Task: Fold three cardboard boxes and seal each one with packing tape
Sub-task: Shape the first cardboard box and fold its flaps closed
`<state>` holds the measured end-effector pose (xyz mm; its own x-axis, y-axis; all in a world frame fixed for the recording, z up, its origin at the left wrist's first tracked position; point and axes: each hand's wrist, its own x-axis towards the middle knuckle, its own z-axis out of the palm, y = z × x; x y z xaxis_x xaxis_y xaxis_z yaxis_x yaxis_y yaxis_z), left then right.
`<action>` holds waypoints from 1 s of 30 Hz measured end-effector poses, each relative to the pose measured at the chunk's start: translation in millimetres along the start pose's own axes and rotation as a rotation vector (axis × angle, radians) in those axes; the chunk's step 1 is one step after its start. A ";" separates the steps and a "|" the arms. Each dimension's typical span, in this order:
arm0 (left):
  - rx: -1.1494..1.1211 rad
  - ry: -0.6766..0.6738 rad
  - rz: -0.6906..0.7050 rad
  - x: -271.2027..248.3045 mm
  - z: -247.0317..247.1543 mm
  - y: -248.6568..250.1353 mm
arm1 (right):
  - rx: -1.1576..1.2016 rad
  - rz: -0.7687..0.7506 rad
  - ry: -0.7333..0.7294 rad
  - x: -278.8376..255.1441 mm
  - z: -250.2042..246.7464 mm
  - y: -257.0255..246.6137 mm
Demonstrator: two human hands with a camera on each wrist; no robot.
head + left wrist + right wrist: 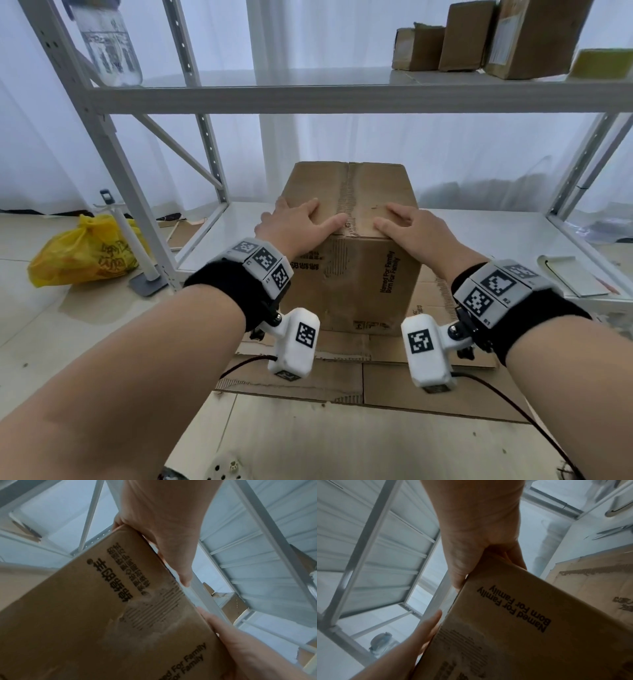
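Head view: stood upright on flattened cardboard sheets [342, 370] on the floor, in front of a white shelving rack [239, 99], a closed cardboard box [352, 274], its two top flaps meeting at a middle seam. Pressed flat on the box's top, left of the seam, the left hand [294, 222], fingers [334, 222] straight and slightly spread. Pressed on the top, right of the seam, the right hand [411, 229], fingers straight and apart. Sat left of the box on the floor a yellow plastic bag [85, 253]; high above and left of the box, on the rack's upper shelf, a clear bottle [109, 48]; above and right of the box, several brown boxes [486, 37].

Left wrist view: seen from below, the left hand [159, 520] laid over the top edge of the box [85, 615], thumb along that edge, other fingers hidden behind the box. Right hand [243, 646] at the same edge, lower in the picture.

Right wrist view: right hand [476, 534] over the box's [513, 635] top edge beside the print "Named For Family"; fingers mostly hidden, so spread impossible to tell here. Left hand [419, 632] flat at the edge.
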<state>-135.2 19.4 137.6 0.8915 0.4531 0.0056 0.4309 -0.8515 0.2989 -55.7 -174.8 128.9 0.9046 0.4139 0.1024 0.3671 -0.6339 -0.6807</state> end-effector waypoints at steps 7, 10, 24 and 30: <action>0.045 0.044 0.016 13.5 -21.6 -26.5 | 0.111 0.014 0.021 2.6 11.3 -31.2; 0.075 0.029 -0.030 13.2 -20.5 -31.5 | 0.044 0.021 0.031 4.5 15.8 -36.7; -0.181 0.267 0.145 -20.3 -9.2 -21.5 | 0.142 0.395 0.240 23.9 14.2 -14.5; -0.203 0.280 0.137 -34.1 -11.7 -24.5 | 0.020 0.405 0.094 2.2 21.5 -34.6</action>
<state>-177.8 27.8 141.2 0.8539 0.4171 0.3113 0.2484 -0.8522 0.4604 -71.1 -138.0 137.1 0.9912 0.0717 -0.1114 -0.0259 -0.7200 -0.6935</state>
